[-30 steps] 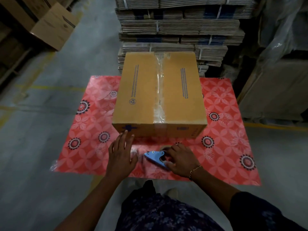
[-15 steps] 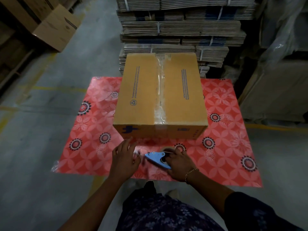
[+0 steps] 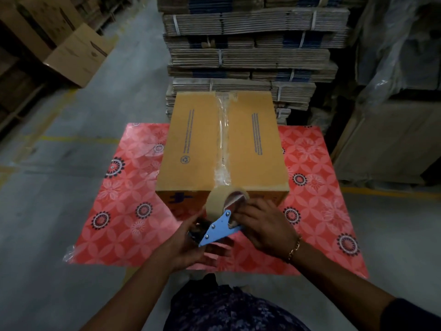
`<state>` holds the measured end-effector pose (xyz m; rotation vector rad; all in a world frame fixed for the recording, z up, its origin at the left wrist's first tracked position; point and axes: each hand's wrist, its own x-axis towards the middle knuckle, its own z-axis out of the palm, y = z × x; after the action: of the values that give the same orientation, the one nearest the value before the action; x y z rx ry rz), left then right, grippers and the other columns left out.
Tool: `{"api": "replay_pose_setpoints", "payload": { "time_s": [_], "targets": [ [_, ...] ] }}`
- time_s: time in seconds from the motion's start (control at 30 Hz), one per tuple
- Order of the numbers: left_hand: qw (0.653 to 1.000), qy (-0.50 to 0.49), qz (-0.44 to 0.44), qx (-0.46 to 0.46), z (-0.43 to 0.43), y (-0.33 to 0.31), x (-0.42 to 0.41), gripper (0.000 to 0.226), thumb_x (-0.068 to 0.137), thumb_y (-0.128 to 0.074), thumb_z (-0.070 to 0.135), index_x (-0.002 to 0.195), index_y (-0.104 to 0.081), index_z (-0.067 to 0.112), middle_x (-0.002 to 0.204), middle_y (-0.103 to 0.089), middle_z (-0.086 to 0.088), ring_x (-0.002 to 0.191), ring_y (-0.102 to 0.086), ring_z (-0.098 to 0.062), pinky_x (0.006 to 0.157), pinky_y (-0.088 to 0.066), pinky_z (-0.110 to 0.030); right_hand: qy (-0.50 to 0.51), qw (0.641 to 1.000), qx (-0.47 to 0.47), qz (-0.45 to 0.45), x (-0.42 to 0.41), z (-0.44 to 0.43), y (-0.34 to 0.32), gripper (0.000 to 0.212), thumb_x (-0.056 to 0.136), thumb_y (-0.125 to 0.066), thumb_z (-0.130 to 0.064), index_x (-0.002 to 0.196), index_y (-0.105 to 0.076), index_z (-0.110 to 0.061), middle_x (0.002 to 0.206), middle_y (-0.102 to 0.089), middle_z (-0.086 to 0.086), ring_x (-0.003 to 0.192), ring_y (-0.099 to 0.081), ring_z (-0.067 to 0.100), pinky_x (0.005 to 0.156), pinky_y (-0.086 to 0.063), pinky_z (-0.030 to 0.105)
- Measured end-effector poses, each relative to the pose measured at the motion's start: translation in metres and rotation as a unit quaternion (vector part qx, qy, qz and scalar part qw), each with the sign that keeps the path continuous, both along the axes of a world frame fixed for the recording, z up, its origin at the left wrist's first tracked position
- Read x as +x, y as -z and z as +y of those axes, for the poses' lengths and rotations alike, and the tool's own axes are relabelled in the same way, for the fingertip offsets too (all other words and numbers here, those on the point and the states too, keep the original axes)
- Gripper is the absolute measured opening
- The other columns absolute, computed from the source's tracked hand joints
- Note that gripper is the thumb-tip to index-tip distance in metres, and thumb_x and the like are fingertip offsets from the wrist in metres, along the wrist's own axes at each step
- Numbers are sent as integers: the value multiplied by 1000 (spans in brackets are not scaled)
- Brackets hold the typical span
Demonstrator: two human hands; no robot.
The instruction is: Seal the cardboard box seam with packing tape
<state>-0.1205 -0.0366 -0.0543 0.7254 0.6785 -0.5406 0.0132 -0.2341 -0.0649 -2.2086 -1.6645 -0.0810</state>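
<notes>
A closed brown cardboard box [image 3: 195, 144] stands on a red flowered sheet [image 3: 133, 192]. Clear tape runs along its top centre seam [image 3: 222, 139]. In front of the box's near face I hold a blue tape dispenser [image 3: 218, 229] with a tan tape roll [image 3: 218, 203], lifted off the sheet. My right hand [image 3: 265, 226] grips the dispenser at the roll's side. My left hand [image 3: 188, 247] holds the dispenser's lower cutter end from underneath and the left.
Tall bundles of flattened cardboard [image 3: 250, 51] stand directly behind the box. A loose carton [image 3: 78, 53] lies at the far left on the grey concrete floor [image 3: 47, 187]. Plastic-wrapped goods and large cartons [image 3: 393, 130] fill the right side.
The dispenser lay on the sheet under my right hand; now both hands have lifted it up in front of the box's near face. My left hand moved from the sheet onto the dispenser.
</notes>
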Motion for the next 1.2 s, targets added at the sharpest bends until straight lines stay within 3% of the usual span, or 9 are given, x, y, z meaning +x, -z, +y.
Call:
{"api": "replay_pose_setpoints", "payload": {
  "time_s": [0.07,0.13,0.33,0.47,0.6,0.7,0.8,1.07,1.2],
  "targets": [
    [993,-3,-58,-108,-13,-25,15,74,77,-78,51,129,-66,1,117,-70,-31,88,-74,-46,60,-62,-49,-5,998,29,-54,14,1,-15,27,85,-64,-19,112,-66,-19,123,-68,0,122,-54,24,87,-44,39],
    [993,-23,-87,-81,-21,-40,31,83,51,-95,48,118,-74,5,107,-76,-23,77,-77,-37,53,-62,-42,13,995,47,-86,26,0,-32,28,84,-69,-21,110,-62,-17,126,-66,5,127,-51,25,91,-42,40],
    [960,-55,-196,-190,-47,-77,73,51,76,-76,33,117,-71,4,113,-63,-3,103,-56,-16,94,-46,-34,102,983,138,-65,27,-11,-81,28,78,-65,-17,106,-63,-13,132,-62,11,136,-43,27,94,-36,41],
    [961,-80,-230,-131,-55,-85,94,61,77,-53,48,112,-73,3,101,-71,-14,83,-69,-28,72,-57,-35,140,967,200,-66,29,-32,-98,39,80,-54,-1,116,-68,-8,136,-61,11,137,-47,32,100,-42,46],
    [950,-173,-259,-31,-52,-94,111,57,76,-47,42,102,-77,2,98,-73,-19,77,-70,-31,69,-59,-37,227,921,276,157,20,-48,-109,35,88,-61,2,117,-68,-14,112,-71,-2,108,-64,18,89,-51,43],
    [932,-232,-279,-7,-49,-98,121,55,82,-46,42,110,-71,2,95,-69,-17,74,-68,-29,66,-58,-34,227,827,259,444,5,-43,-113,16,93,-64,-9,106,-70,-16,92,-75,-1,83,-68,14,70,-54,34],
    [924,-269,-269,37,-48,-100,127,54,93,-38,44,110,-68,2,94,-67,-17,70,-67,-29,62,-57,-32,220,746,239,582,-4,-30,-107,19,96,-60,-21,105,-69,-7,94,-76,8,73,-65,14,58,-48,19],
    [897,-326,-277,112,-49,-110,132,54,96,-35,39,94,-74,3,87,-69,-18,67,-65,-29,61,-54,-32,233,666,236,668,-8,10,-115,41,96,-54,-40,107,-65,-2,80,-71,-2,63,-60,13,53,-41,24],
    [884,-352,-274,138,-47,-107,133,55,96,-37,39,117,-66,-3,97,-65,-20,74,-63,-31,62,-54,-33,246,655,255,667,-8,20,-119,39,93,-60,-39,102,-68,-2,75,-68,1,57,-56,12,50,-36,26]
  ]
}}
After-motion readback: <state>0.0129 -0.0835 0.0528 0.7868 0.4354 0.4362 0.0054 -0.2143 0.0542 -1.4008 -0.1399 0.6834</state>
